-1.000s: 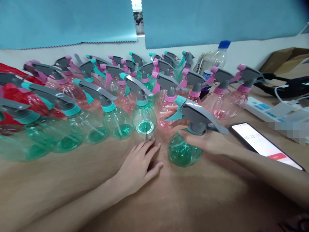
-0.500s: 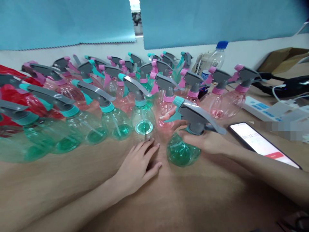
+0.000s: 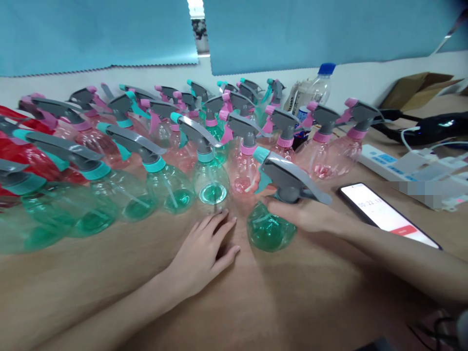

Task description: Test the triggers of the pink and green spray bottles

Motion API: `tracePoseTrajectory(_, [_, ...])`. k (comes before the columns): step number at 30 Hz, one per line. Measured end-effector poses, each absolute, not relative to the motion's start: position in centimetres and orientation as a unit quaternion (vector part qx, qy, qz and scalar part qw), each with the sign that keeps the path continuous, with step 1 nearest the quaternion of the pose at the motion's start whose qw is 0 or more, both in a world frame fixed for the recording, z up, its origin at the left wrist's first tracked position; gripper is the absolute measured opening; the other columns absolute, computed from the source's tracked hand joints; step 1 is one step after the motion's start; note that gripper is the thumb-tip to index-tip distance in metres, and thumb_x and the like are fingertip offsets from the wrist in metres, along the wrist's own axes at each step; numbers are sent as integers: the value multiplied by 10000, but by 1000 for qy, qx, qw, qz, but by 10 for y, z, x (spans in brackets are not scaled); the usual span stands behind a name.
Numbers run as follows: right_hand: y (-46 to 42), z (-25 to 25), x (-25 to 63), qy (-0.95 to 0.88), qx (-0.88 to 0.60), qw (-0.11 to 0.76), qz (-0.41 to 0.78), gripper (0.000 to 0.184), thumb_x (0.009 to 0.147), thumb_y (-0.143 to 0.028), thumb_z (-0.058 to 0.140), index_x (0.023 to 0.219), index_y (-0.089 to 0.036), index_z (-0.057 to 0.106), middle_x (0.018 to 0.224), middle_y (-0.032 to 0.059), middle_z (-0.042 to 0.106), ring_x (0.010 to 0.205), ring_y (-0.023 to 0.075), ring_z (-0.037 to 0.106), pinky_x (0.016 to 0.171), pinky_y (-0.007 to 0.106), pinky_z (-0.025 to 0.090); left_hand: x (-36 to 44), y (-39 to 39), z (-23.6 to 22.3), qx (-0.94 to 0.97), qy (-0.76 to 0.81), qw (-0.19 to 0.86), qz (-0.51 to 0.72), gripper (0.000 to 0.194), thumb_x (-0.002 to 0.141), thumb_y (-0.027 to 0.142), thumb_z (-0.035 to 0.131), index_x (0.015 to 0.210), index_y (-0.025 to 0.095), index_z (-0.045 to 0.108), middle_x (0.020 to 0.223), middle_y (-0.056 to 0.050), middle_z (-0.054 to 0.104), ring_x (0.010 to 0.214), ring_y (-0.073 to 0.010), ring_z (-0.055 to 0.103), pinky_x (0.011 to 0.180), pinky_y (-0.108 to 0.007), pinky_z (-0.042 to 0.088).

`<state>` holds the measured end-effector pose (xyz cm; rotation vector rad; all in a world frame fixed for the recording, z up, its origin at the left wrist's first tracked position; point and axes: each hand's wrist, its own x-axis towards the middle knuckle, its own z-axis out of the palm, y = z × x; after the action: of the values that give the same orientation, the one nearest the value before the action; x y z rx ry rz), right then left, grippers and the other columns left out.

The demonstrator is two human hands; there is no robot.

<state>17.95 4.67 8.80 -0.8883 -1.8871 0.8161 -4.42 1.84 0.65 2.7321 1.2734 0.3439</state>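
My right hand is wrapped round the neck of a green spray bottle with a grey trigger head and turquoise nozzle. The bottle stands at the front, slightly right of centre, its nozzle facing left. My left hand lies on the table with its fingers apart, holding nothing. Just beyond its fingertips is another green spray bottle with a turquoise collar. A pink spray bottle stands behind the held one, partly covered by my right fingers.
Several green and pink spray bottles crowd the left and back. Red plastic lies far left. On the right are a phone showing a timer, a power strip with plugs, a clear bottle with a blue cap and a cardboard box.
The view has shifted slightly, so most things sit a little further left. My right hand keeps its hold on the green spray bottle, and my left hand stays on the table.
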Motion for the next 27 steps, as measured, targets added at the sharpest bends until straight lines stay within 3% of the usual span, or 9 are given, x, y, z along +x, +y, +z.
tracePoseTrajectory(3, [46,89,180,-745,-370,437,341,146,665,-90,497,704,-231,486,840,-22,617,747,119,614,634,213,528,-44,19,8,900,417,56,115,468,938,404,480,1330,146,487,1378,-161,491,1260,-330,447,991,-527,411])
tracePoseTrajectory(9, [48,84,182,-744,-359,434,360,256,644,-66,480,812,-248,545,915,-30,663,713,121,636,651,236,544,-44,19,9,904,410,56,111,468,943,405,477,1327,139,484,1383,-166,486,1261,-325,445,998,-525,405])
tracePoseTrajectory(15, [49,75,184,-749,-332,433,375,508,687,-52,507,1132,-281,589,1145,-10,667,833,148,689,743,277,579,-44,19,8,903,413,55,106,478,944,400,478,1331,120,485,1380,-176,484,1259,-334,445,992,-531,405])
tracePoseTrajectory(23, [49,79,182,-758,-333,426,364,535,704,-54,505,1183,-274,590,942,-12,728,817,157,699,799,297,572,-43,18,7,901,417,58,108,468,946,399,472,1340,147,471,1394,-160,475,1274,-325,429,989,-533,405])
tracePoseTrajectory(27, [50,75,184,-757,-352,419,356,541,698,-89,521,1198,-287,579,934,1,733,775,178,704,739,318,586,-44,18,7,902,414,55,111,477,944,408,475,1344,149,463,1399,-163,468,1276,-323,425,994,-527,401])
